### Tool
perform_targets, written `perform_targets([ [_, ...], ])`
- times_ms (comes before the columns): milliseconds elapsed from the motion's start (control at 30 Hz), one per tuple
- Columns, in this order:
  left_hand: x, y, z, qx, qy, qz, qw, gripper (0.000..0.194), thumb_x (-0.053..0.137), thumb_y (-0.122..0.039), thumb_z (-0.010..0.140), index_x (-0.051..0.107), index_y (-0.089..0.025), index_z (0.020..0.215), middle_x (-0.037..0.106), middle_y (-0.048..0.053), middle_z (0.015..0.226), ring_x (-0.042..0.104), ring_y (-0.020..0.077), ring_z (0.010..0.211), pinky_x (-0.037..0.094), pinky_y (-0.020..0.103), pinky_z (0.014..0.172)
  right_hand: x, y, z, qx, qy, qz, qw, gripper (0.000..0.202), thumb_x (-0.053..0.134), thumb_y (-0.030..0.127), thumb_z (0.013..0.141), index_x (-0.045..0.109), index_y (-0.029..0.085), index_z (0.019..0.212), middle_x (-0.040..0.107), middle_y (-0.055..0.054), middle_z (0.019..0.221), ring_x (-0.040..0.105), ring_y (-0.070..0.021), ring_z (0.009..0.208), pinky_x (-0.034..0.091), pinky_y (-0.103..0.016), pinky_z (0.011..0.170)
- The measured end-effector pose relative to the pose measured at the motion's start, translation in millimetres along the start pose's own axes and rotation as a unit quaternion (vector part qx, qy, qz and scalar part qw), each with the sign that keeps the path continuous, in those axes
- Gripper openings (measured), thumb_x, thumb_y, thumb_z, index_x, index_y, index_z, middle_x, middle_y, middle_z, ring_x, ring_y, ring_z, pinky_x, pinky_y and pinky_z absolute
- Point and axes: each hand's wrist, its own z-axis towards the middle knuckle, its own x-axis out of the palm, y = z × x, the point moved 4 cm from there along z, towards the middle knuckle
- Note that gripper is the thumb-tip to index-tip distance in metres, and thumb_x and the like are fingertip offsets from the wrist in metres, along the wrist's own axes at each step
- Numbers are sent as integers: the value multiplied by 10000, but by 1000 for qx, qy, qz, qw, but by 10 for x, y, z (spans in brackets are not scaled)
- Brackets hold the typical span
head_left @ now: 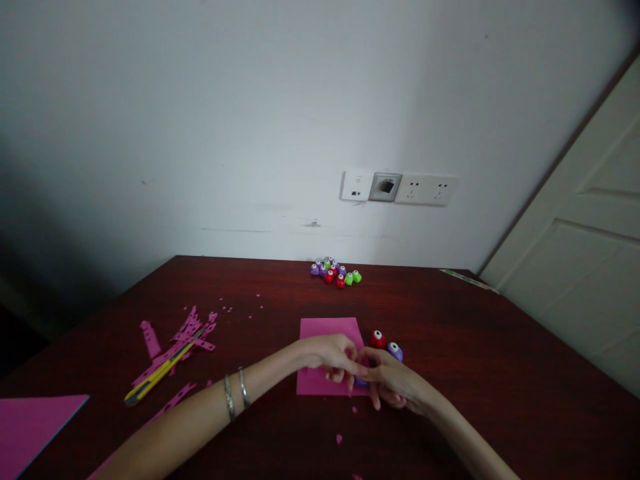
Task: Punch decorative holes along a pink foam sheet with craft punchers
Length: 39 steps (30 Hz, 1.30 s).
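Observation:
Both hands meet over the right part of a pink sheet (pixel 327 327) on the dark red table. My left hand (pixel 337 357), with two bracelets on its forearm, has its fingers bent and its fingertips against those of the other hand. My right hand (pixel 390 377) is pinched over a purple object (pixel 361 382), which shows only in part below the fingers. Whatever is between the left fingertips is hidden. Just beyond the right hand stand a red eye-topped punch (pixel 378 339) and a purple one (pixel 395 351).
Several small coloured eye-topped punches (pixel 331 275) lie near the wall. At left, a yellow cutter (pixel 160 375) rests among punched pink strips (pixel 151 340). Another pink sheet (pixel 37 423) lies at the front left corner. Tiny pink scraps (pixel 339 439) dot the table (pixel 480 360).

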Motion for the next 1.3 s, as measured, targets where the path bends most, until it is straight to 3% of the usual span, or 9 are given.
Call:
perform_targets([
  [233, 39, 2, -42, 33, -16, 18, 999, 424, 685, -529, 614, 482, -161, 670, 538, -33, 494, 404, 57, 354, 256, 224, 392, 22, 50, -62, -20, -11, -11, 1000, 383, 514, 509, 761, 453, 186, 956, 520, 82, 363, 237, -28, 222, 96, -151, 259],
  [433, -56, -168, -150, 94, -68, 118, 986, 413, 683, -520, 609, 470, -170, 659, 502, -47, 507, 455, 82, 442, 300, 222, 448, 32, 53, -125, -43, -63, -60, 995, 382, 503, 561, 749, 427, 205, 864, 477, 108, 369, 248, -36, 219, 134, -150, 231],
  [567, -311, -313, -321, 107, -209, 318, 919, 313, 681, -444, 641, 537, -166, 646, 547, -26, 614, 501, 107, 586, 339, 226, 543, 32, 58, -109, -72, -104, -77, 989, 345, 532, 517, 745, 420, 209, 855, 464, 117, 379, 249, -37, 221, 147, -152, 228],
  [633, -386, -306, -382, 79, -231, 402, 883, 274, 682, -426, 640, 577, -181, 705, 588, -6, 725, 535, 140, 689, 361, 235, 588, 23, 60, -108, -84, -120, -75, 986, 322, 536, 491, 750, 421, 207, 853, 444, 122, 370, 243, -37, 228, 146, -151, 232],
  [733, -405, -225, -410, 63, -203, 477, 853, 382, 681, -461, 628, 587, -194, 884, 580, 46, 913, 543, 203, 840, 400, 271, 659, -3, 76, -138, -86, -126, -81, 985, 308, 551, 461, 751, 432, 203, 873, 446, 121, 386, 251, -38, 242, 159, -151, 239],
  [833, -390, -133, -396, 59, -176, 505, 843, 563, 677, -535, 599, 545, -169, 1006, 510, 109, 1041, 492, 270, 976, 418, 328, 734, -31, 116, -189, -95, -113, -122, 982, 267, 613, 355, 724, 484, 190, 890, 443, 119, 412, 291, -36, 277, 186, -144, 264],
  [1000, -378, -81, -381, 35, -153, 493, 856, 683, 659, -608, 568, 497, -162, 1060, 441, 133, 1126, 414, 318, 1072, 403, 393, 814, -69, 104, -208, -94, -117, -176, 973, 243, 625, 177, 685, 564, 163, 920, 427, 102, 457, 376, -49, 357, 211, -153, 314],
  [1300, -393, -72, -388, 31, -150, 464, 873, 700, 662, -600, 568, 470, -166, 1083, 422, 137, 1130, 410, 327, 1074, 405, 395, 809, -63, 153, -246, -151, -130, -264, 944, 167, 617, 242, 720, 609, 174, 872, 441, 54, 571, 412, -84, 524, 279, -195, 462],
])
